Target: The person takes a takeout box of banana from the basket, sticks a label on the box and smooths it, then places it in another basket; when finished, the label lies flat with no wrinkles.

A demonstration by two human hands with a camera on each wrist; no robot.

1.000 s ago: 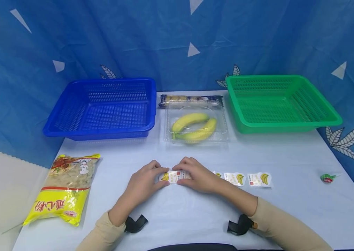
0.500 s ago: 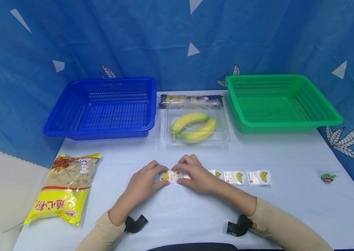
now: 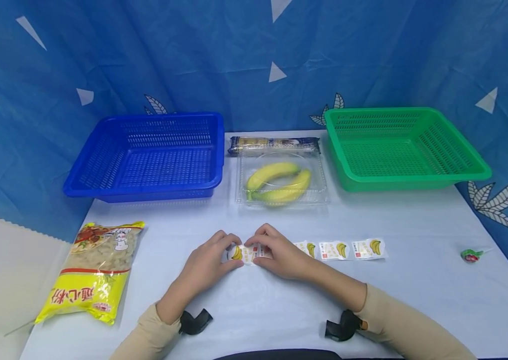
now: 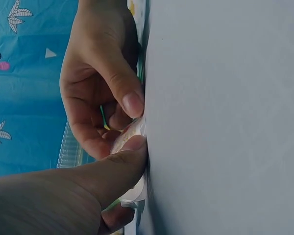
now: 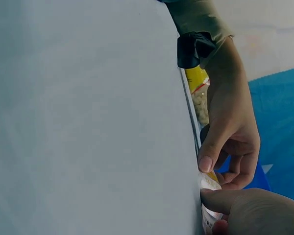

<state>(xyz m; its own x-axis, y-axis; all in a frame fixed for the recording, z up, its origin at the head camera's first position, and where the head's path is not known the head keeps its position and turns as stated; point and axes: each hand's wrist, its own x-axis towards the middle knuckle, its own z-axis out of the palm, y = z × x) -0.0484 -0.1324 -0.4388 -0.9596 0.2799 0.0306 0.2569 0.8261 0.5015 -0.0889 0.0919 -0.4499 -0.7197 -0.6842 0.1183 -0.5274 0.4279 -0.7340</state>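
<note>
A strip of small white packets (image 3: 370,248) printed with yellow bananas lies across the middle of the table, running out to the right. My left hand (image 3: 207,260) pinches its left end between thumb and fingers. Close beside it, my right hand (image 3: 284,256) pinches the strip a little further along and hides part of it. Seen from the left wrist, both thumbs press on the near edge of the packet (image 4: 130,134), low against the tabletop. In the right wrist view the held packet (image 5: 209,182) looks slightly raised or bent.
A blue basket (image 3: 143,192) stands back left, a green basket (image 3: 416,178) back right. Between them are a clear plastic box (image 3: 319,175) with bananas (image 3: 276,172) inside and a long dark package (image 3: 274,144). A pasta bag (image 3: 89,270) lies left, a wrapped lollipop (image 3: 471,255) right.
The strip's right part has swung slightly away from me, toward the back of the table. My right hand has tilted a little, while the left hand stays nearly still.
</note>
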